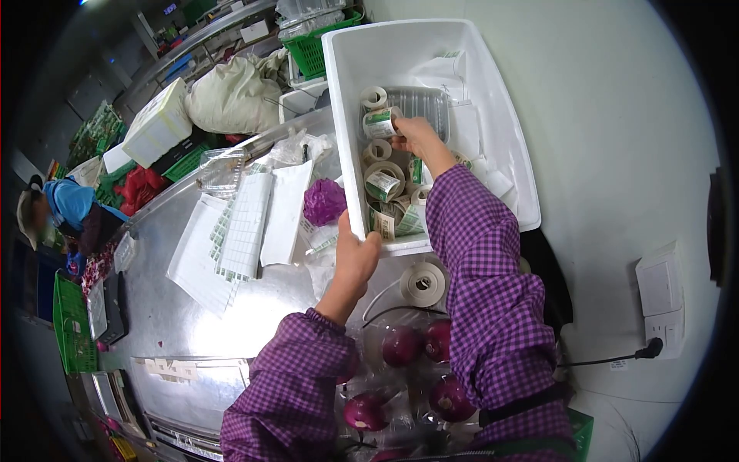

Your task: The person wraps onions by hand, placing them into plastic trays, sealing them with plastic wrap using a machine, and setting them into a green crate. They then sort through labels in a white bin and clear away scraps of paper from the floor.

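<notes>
My left hand [354, 266] is closed on the near left corner of a white foam box [493, 73], thumb along its rim. Reaching inside, my right hand [420, 142] has its fingers closed on a roll of labels [379, 122] with green and white print. Several more label rolls lie heaped below it, among them a larger roll [385, 182]. A clear plastic tray [422, 109] rests against the far part of the box. Part of the heap is hidden behind my right forearm.
A paper-tape roll [423, 284] sits by the box's near edge, above red onions [402, 345] in clear packs. Left of the box are a purple crumpled bag [324, 202] and label sheets [248, 223] on the metal table [154, 292]. A person in blue [73, 204] is far left.
</notes>
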The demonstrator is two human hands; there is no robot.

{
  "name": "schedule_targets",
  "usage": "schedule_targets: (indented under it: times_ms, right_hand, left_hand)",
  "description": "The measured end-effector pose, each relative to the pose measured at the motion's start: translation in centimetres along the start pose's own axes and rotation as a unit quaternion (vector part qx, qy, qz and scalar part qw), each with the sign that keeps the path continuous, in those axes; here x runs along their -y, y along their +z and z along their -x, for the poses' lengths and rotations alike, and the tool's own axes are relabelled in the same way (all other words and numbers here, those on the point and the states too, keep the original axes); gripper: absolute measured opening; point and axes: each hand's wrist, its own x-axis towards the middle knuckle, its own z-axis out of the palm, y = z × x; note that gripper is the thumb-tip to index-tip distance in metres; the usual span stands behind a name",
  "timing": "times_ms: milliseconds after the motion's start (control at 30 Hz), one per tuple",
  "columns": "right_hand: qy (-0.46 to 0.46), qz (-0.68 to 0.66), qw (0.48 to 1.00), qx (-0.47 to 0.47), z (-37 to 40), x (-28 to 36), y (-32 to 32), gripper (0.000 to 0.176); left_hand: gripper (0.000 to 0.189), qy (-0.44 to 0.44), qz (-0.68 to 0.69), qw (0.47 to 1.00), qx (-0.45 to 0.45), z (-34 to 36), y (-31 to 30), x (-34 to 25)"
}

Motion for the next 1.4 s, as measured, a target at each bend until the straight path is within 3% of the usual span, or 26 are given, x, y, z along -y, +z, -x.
schedule_targets:
  times_ms: [400, 500, 533, 567, 600, 667, 767, 867, 900, 967, 1000, 1067, 1133, 1200, 1400]
  right_hand:
    - [-0.005, 0.02, 1.0, -0.005, -0.7, -0.6, 0.1, 0.022]
    - [-0.022, 0.082, 0.996, -0.036, -0.6, -0.4, 0.3, 0.025]
    - [-0.1, 0.288, 0.946, -0.108, 0.2, 0.3, 0.4, 0.03]
    - [-0.172, 0.478, 0.843, -0.174, 1.1, 0.9, 0.5, 0.035]
    - [-0.172, 0.479, 0.843, -0.174, 1.9, 1.4, 0.7, 0.035]
    - [-0.264, 0.509, 0.786, -0.23, 3.1, 2.0, 1.3, 0.041]
    - [-0.321, 0.448, 0.792, -0.263, 1.8, 3.0, 2.2, 0.043]
    - [-0.293, 0.426, 0.815, -0.264, -0.3, 3.6, 3.0, 0.048]
    - [-0.293, 0.423, 0.816, -0.262, -0.9, 3.4, 3.2, 0.048]
    - [-0.267, 0.497, 0.809, -0.167, -1.2, 2.9, 3.5, 0.047]
    - [-0.265, 0.497, 0.81, -0.164, -1.8, 2.8, 3.4, 0.047]
    - [-0.247, 0.514, 0.818, -0.073, -3.8, 2.2, 2.4, 0.043]
    - [-0.268, 0.506, 0.817, -0.068, -4.5, 2.0, 1.2, 0.039]
    - [-0.255, 0.509, 0.822, 0.014, -5.0, 2.3, 0.3, 0.039]
    - [-0.241, 0.569, 0.785, 0.027, -3.8, 2.4, 0.3, 0.04]
  left_hand:
    - [0.058, 0.002, -0.009, 1.0, -0.003, 0.1, 0.0, -0.1]
    - [0.058, 0.0, -0.008, 1.0, 0.001, 0.3, 0.0, -0.4]
    - [0.058, -0.001, -0.012, 1.0, -0.003, 0.4, 0.0, -0.4]
    - [0.058, -0.002, -0.015, 1.0, -0.007, 0.4, 0.0, -0.4]
    - [0.058, -0.002, -0.014, 1.0, -0.006, 0.4, 0.0, -0.3]
    - [0.058, 0.003, -0.003, 1.0, -0.001, 0.3, 0.0, -0.2]
    - [0.058, -0.02, -0.001, 1.0, -0.006, 0.2, 0.1, -0.8]
    - [0.058, -0.01, 0.009, 1.0, -0.005, 0.3, 0.1, -0.5]
    - [0.058, -0.01, 0.007, 1.0, -0.008, 0.1, 0.1, -0.2]
    - [0.059, 0.027, -0.008, 1.0, -0.01, 0.1, -0.1, 0.3]
    - [0.059, 0.024, -0.008, 1.0, -0.012, -0.2, -0.2, 0.5]
    - [0.056, 0.025, -0.009, 1.0, 0.001, -0.5, 0.0, -0.1]
    - [0.057, 0.006, 0.013, 1.0, 0.011, -0.5, 0.1, -0.7]
    - [0.056, 0.018, 0.019, 1.0, 0.008, -0.4, 0.2, -0.8]
    - [0.058, 0.005, -0.012, 1.0, 0.01, -1.2, -0.1, 0.5]
